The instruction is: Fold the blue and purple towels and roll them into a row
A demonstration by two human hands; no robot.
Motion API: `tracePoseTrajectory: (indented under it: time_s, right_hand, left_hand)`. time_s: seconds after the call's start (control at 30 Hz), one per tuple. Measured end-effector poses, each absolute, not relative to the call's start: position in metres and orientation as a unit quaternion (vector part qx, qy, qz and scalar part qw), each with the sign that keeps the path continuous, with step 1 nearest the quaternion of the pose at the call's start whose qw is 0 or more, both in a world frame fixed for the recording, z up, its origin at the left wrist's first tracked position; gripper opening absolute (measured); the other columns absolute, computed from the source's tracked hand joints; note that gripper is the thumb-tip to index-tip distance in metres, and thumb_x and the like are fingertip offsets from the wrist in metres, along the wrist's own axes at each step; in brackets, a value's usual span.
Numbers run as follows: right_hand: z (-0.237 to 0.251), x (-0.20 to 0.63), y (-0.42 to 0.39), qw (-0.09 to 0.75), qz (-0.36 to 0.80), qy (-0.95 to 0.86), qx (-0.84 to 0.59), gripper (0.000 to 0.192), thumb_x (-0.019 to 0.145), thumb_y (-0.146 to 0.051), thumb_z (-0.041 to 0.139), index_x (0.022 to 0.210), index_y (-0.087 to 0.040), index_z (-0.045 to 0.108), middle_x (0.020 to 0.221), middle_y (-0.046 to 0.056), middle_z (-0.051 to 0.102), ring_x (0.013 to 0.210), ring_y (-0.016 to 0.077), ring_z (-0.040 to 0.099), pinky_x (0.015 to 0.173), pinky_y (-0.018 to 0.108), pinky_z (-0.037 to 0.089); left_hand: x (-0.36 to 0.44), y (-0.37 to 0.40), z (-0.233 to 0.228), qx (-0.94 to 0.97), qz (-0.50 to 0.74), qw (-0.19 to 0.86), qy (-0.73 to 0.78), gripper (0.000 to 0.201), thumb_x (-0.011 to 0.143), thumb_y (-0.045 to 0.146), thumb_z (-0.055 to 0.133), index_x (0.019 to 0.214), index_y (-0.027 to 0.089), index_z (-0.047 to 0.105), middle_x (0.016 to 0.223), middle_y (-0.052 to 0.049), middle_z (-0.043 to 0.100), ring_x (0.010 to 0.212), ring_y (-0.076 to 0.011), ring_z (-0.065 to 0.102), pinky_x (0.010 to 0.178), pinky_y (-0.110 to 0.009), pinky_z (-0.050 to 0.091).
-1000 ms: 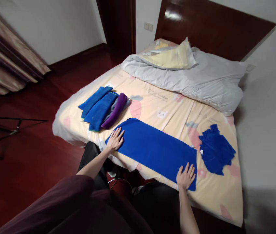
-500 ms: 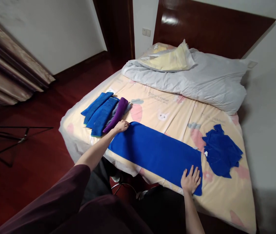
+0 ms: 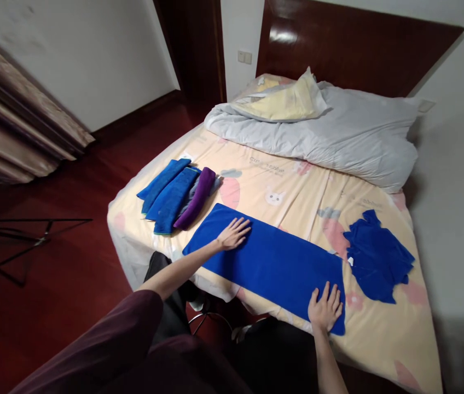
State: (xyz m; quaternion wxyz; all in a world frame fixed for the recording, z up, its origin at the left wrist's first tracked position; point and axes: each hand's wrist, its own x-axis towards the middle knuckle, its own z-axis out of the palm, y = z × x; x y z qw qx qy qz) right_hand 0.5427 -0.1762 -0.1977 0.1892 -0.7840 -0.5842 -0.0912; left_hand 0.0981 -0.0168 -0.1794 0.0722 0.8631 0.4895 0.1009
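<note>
Presently both hands, left and right, lie flat, fingers spread, on the towel: soft, light, limp; best pinched at corners.

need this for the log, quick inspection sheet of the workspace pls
surface: bed with cartoon-print sheet
job's things: blue towel spread flat near the bed's edge
clutter: folded towels at left, crumpled blue cloth at right, grey duvet at the head
grippers: left hand and right hand flat on the towel, fingers spread
cables: nothing seen
surroundings: dark wood floor, curtain, headboard
</note>
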Motion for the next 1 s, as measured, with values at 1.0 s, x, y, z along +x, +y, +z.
tracePoseTrajectory:
  time_s: [1.0]
  right_hand:
    - [-0.176, 0.519, -0.148, 0.069, 0.033, -0.606, -0.791, 0.062, 0.106, -0.037, 0.016, 0.161, -0.010, 0.024, 0.170, 0.015, 0.016, 0.158, 0.0281, 0.008, 0.125, 0.057, 0.011]
  left_hand:
    - [0.028, 0.001, -0.177, 0.681, 0.210, 0.116, 0.692, 0.070, 0.097, 0.043, 0.034, 0.159, 0.011, 0.033, 0.169, -0.011, 0.022, 0.157, -0.0267, 0.015, 0.127, -0.047, 0.012]
